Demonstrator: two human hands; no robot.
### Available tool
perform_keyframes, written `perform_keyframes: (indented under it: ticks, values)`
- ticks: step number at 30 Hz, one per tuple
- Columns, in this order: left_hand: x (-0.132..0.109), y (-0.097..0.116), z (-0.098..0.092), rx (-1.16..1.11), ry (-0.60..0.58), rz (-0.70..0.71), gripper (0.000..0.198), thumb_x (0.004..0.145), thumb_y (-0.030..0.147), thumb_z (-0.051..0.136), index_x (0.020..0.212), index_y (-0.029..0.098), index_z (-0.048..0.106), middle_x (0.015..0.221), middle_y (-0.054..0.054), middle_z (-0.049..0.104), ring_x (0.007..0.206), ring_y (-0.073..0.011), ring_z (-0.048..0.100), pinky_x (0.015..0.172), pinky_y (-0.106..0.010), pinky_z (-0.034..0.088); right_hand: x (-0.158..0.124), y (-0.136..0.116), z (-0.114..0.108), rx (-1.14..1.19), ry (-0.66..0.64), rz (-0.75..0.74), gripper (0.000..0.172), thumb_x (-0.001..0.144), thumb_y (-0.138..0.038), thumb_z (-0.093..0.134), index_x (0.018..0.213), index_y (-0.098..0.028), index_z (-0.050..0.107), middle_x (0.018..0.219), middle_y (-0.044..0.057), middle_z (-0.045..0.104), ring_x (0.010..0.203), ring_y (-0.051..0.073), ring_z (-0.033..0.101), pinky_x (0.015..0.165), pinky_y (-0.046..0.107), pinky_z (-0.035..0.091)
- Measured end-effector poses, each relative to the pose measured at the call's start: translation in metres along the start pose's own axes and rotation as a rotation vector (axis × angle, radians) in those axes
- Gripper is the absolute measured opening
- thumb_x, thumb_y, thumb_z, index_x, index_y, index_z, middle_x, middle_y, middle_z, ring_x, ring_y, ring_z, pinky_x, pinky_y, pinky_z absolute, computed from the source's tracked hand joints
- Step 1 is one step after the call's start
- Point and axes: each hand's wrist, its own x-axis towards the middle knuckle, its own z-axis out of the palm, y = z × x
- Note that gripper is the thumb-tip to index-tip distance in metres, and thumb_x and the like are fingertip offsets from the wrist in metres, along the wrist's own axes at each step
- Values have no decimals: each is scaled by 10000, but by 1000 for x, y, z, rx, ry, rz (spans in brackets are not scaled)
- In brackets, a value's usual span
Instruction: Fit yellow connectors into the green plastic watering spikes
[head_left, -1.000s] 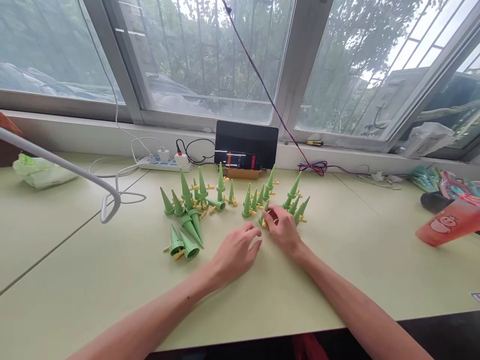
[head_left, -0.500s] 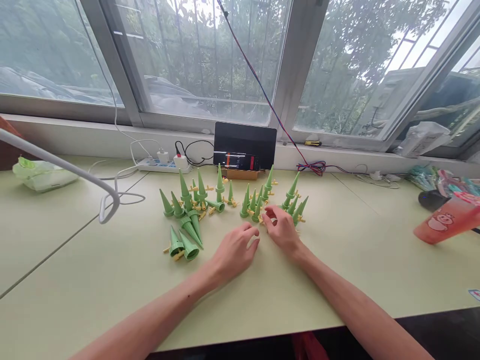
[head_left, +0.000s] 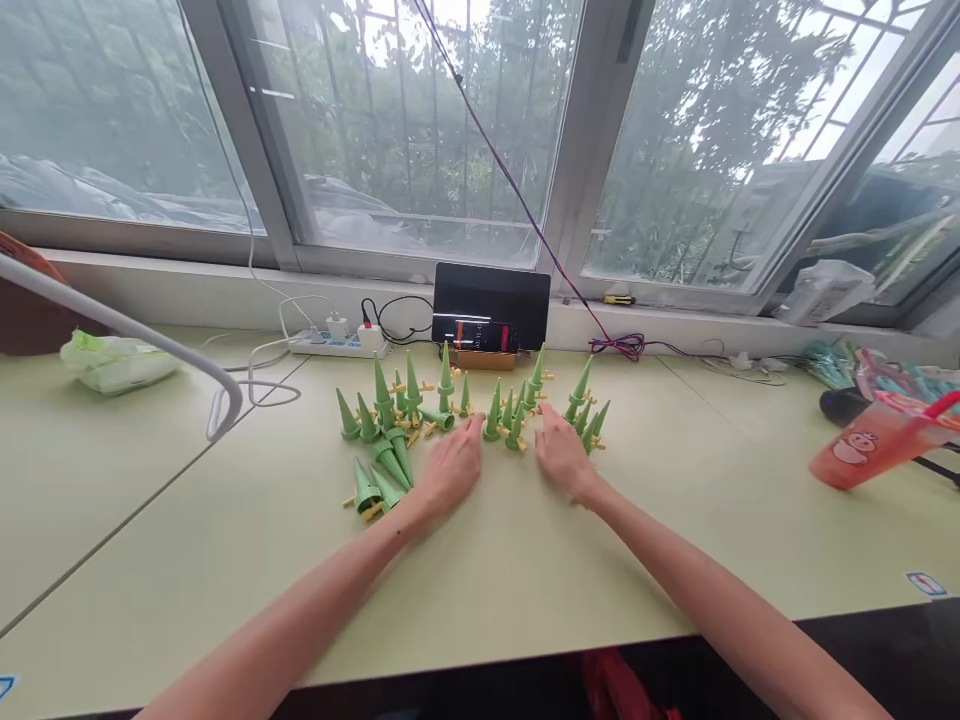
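Green plastic cones with yellow side valves, which look like plant watering spikes, stand and lie in loose groups on the table. My left hand (head_left: 454, 458) has its fingers reaching forward beside the left edge of the middle group (head_left: 493, 412), close to a small upright spike (head_left: 465, 394). On the other side of that group, my right hand (head_left: 561, 452) reaches between it and the right-hand spikes (head_left: 598, 425). Both hands look open with nothing in them, though some fingers are hidden from above. Several spikes (head_left: 391, 462) lie on their sides by my left wrist.
A dark tablet (head_left: 491, 295) on a cardboard stand, with a phone in front, is at the back. A power strip (head_left: 337, 345) sits left of it. A white curved bar (head_left: 150, 325) crosses the left side; a red cup (head_left: 862, 445) leans at right.
My left hand has moved forward to the middle group, its fingers straighter. My right hand has lowered its raised fingers and extended them forward. The view has shifted slightly.
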Motion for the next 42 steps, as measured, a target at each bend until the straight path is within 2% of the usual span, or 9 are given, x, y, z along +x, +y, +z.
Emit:
perform_keyframes:
  ticks: [4, 8, 14, 18, 22, 28, 33, 39, 42]
  values:
    - [13, -3, -1, 24, -42, 18, 587, 766, -61, 378, 1288, 200, 450, 1177, -140, 659, 943, -248, 673, 744, -317, 452, 20, 0, 1, -19, -24, -3, 422, 846, -11, 467, 1256, -98, 515, 997, 168, 702, 880, 260, 677, 703, 307, 444]
    - [22, -2, -4, 66, -83, 29, 518, 767, -59, 403, 1216, 185, 486, 1122, -147, 663, 964, -248, 668, 764, -312, 462, 32, 0, 3, -52, -53, 5, 397, 816, 25, 464, 1184, -109, 530, 900, 145, 705, 797, 243, 673, 638, 287, 408]
    - [29, 1, -2, 122, -134, 15, 445, 820, -40, 413, 1214, 152, 487, 1067, -159, 654, 930, -258, 678, 782, -334, 482, 32, -4, 4, -130, -91, 48, 330, 830, 12, 478, 1121, -135, 528, 860, 116, 685, 744, 223, 659, 566, 270, 342]
    - [29, 2, -3, 130, -145, 15, 460, 847, -36, 395, 1269, 137, 454, 1049, -165, 653, 918, -260, 682, 769, -331, 484, 30, -6, 1, -178, -129, 70, 349, 849, 13, 471, 1162, -135, 512, 880, 102, 681, 764, 215, 656, 567, 268, 332]
    - [26, 2, -5, 118, -131, 10, 472, 852, -40, 365, 1294, 117, 418, 982, -160, 662, 853, -258, 685, 710, -319, 465, 30, -8, -1, -220, -167, 77, 360, 859, 13, 488, 1186, -139, 501, 920, 105, 682, 795, 207, 656, 574, 266, 330]
    - [20, 4, -8, 106, -93, -6, 509, 872, -19, 333, 1364, 109, 329, 897, -145, 674, 796, -243, 679, 647, -293, 422, 28, -14, -4, -291, -203, 62, 319, 819, 72, 462, 1020, -159, 552, 946, 105, 672, 803, 207, 652, 574, 270, 311]
    - [10, 6, -13, 119, -98, -16, 456, 894, 12, 332, 1338, 118, 346, 772, -100, 668, 681, -223, 669, 599, -274, 401, 22, -16, -9, -302, -216, 44, 312, 829, 79, 439, 977, -164, 569, 957, 98, 672, 813, 206, 659, 590, 260, 306]
    - [-12, 5, -21, 145, -105, 5, 483, 906, 53, 384, 1383, 100, 323, 746, -96, 658, 683, -246, 671, 595, -283, 396, -2, -13, -20, -242, -211, 54, 196, 929, -58, 454, 1011, -166, 596, 959, 101, 696, 855, 224, 678, 625, 256, 348]
    - [-24, 4, -25, 161, -110, 11, 433, 893, 51, 407, 1323, 105, 408, 717, -86, 636, 644, -251, 649, 569, -287, 372, -18, -15, -26, -187, -209, 58, 213, 953, -96, 449, 1085, -170, 599, 967, 93, 718, 913, 214, 685, 678, 251, 402]
